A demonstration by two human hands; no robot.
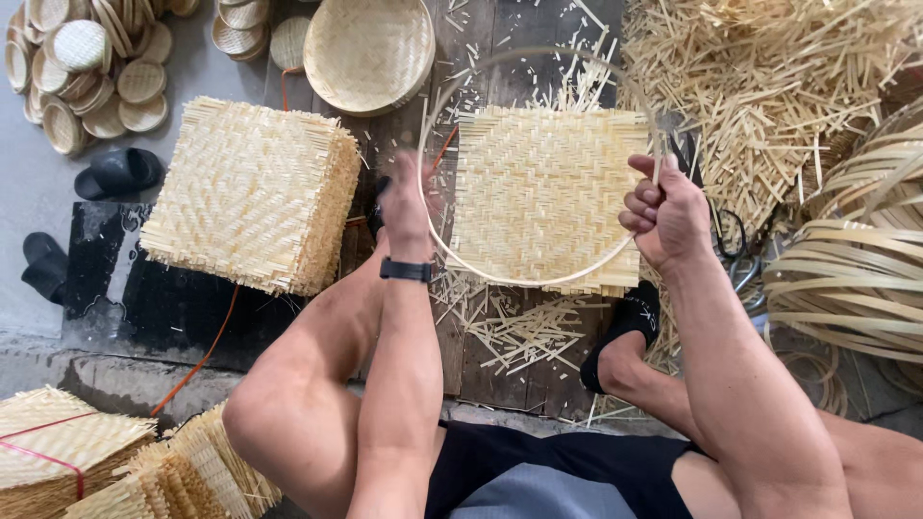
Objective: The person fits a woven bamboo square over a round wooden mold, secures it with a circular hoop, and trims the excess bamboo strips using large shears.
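Head view: you look straight down past your knees at a plank floor (500, 346) strewn with bamboo offcuts.
Hoop: a thin pale bamboo hoop (500, 279) runs between your two hands, its far arc rising above the mat and its near arc crossing the mat's lower edge.
Left hand: your left hand (406, 207), with a dark wristband (406, 270) on that wrist, is closed around the hoop's left side; the fingers are blurred, so you cannot tell how tightly they wrap.
Right hand: your right hand (663, 213) is fisted on the hoop's right side, knuckles curled over the strip, thumb on top.
Mat: one square woven bamboo mat (543, 192) lies flat on the planks, framed by the hoop, between your hands and slightly beyond them; its corners poke outside the ring.
Relation to grip: the hoop sits in both grips; whether it touches the mat cannot be told.
Stack: a thick stack of woven mats (250, 192) sits just left of your left hand.
Round tray: a finished round basket tray (370, 48) rests beyond the stack.
Small discs: a heap of small woven discs (87, 72) lies at the far left.
Scraps: a pile of cut strips (769, 86) fills the far right.
Coils: coiled bamboo bands (856, 279) lie beside your right forearm.
Scissors: dark scissors (726, 235) lie just behind your right hand.
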